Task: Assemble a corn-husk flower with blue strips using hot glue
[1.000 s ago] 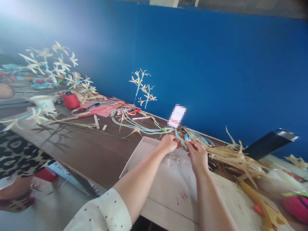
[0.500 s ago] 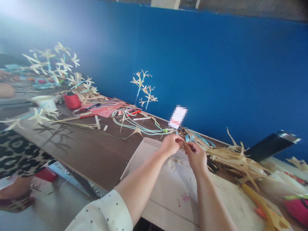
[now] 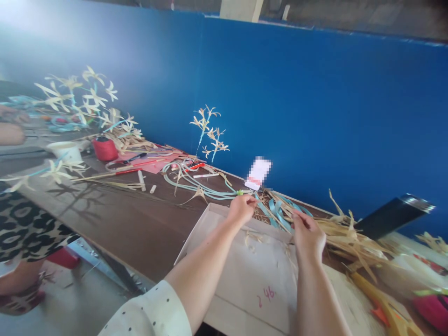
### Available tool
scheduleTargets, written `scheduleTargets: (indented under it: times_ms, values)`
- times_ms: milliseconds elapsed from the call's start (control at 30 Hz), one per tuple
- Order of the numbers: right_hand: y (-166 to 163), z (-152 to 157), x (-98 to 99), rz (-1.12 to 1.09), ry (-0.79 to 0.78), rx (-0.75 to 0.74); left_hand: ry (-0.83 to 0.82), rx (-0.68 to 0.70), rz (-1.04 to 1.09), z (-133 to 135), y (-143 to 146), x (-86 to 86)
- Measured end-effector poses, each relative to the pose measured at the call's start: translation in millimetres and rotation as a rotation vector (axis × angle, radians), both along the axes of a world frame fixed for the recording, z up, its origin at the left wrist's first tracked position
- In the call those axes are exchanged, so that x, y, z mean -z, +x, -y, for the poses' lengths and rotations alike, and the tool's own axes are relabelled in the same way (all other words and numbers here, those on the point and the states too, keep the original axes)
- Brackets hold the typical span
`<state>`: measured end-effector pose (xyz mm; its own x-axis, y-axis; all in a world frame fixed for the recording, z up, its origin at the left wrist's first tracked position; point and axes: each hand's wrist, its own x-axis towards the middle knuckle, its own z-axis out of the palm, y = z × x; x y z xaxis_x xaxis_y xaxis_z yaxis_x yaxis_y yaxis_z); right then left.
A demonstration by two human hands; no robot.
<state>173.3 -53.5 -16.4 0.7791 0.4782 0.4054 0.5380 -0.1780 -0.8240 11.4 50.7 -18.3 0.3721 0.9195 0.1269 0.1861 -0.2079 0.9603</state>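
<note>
My left hand (image 3: 241, 208) is closed in a pinch on the end of a light blue strip (image 3: 276, 211), above the far edge of a cardboard sheet (image 3: 252, 275). My right hand (image 3: 308, 233) is closed too, pinching the strip's other end beside a heap of dried straw-coloured leaves (image 3: 346, 235). The blue strip loops between the two hands. Small dry scraps (image 3: 254, 238) lie on the cardboard under the hands.
A long brown table (image 3: 115, 210) holds coiled pale blue cords (image 3: 196, 184), a red spool (image 3: 104, 148), a white bowl (image 3: 65, 150) and straw flower sprigs (image 3: 210, 133). A black cylinder (image 3: 394, 215) lies at right. Another person in a patterned garment (image 3: 24, 233) stands at left. Blue wall behind.
My hands were close together; now the right hand has moved away to the right, drawing the blue strip out. The left hand stays about where it was.
</note>
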Motion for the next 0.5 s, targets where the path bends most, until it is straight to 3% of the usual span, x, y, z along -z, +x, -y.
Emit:
scheduleTargets:
  times_ms: [267,400,500]
  values:
    - [10.5,8.2,-2.7,0.215,-0.327,0.05,-0.033,-0.076,-0.057,3.1,-6.1,-2.7]
    - [11.9,7.6,-1.8,0.158,-0.29,0.075,-0.049,-0.098,-0.07,3.3,-6.4,-2.2]
    - [9.0,5.3,-4.9,0.105,-0.112,0.07,-0.082,-0.105,-0.09,2.7,-5.9,0.5]
